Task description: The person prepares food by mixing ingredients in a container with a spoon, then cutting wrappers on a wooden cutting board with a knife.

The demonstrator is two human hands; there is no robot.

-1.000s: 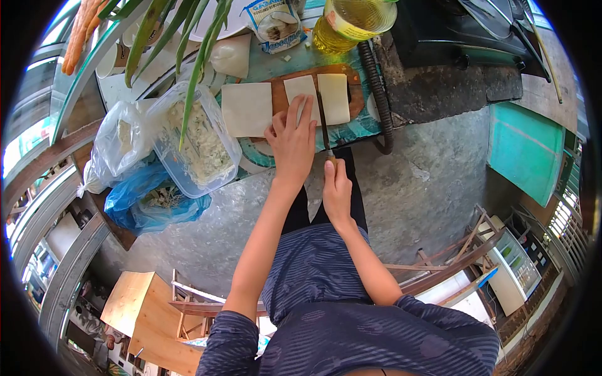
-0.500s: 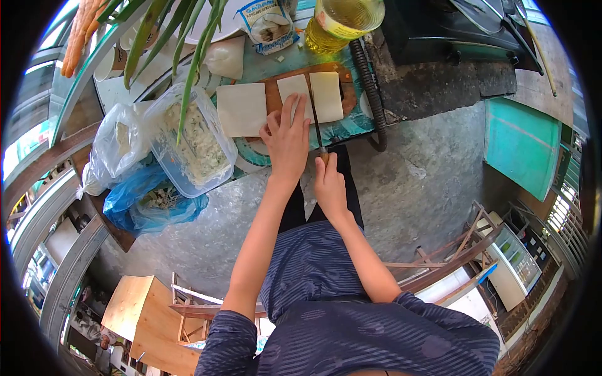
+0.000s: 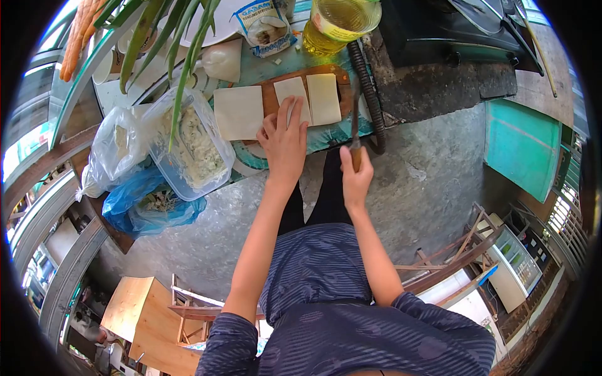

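Note:
My right hand (image 3: 356, 177) grips the wooden handle of a knife (image 3: 355, 119), its blade pointing away from me beside the right end of a wooden cutting board (image 3: 269, 97). On the board, my left hand (image 3: 285, 141) rests with fingers stretched over a narrow pale sheet (image 3: 288, 91) that looks like pastry wrapper. To its right lies another cut piece of sheet (image 3: 324, 99), a thin gap between them. A larger square stack of sheets (image 3: 238, 113) is at the left, partly off the board.
Left of the sheets stands a plastic tub (image 3: 194, 150) of pale, green-flecked mixture, near a blue plastic bag (image 3: 135, 200). Behind the board are a flour packet (image 3: 263, 28) and a container of yellow oil (image 3: 329, 31). A black stove (image 3: 445, 34) is at the right; green leaves (image 3: 182, 69) hang in front.
The knife has come out from between the two narrow sheets and moved right with my right hand, past the board's end. My left hand stays on the sheet.

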